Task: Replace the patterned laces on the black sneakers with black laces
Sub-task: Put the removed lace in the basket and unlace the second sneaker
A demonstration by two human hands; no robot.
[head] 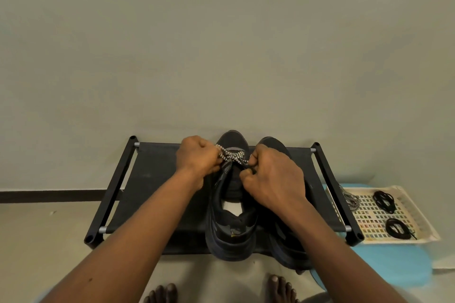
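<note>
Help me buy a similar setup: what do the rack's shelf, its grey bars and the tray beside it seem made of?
The shelf looks like matte black fabric, stretched flat. The bars look like bare metal tube: grey with a faint sheen. The tray seems cream plastic, moulded with a grid of holes.

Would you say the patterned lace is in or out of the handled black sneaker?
In: the black-and-white patterned lace crosses the black sneaker, pinched by left hand and right hand.
</note>
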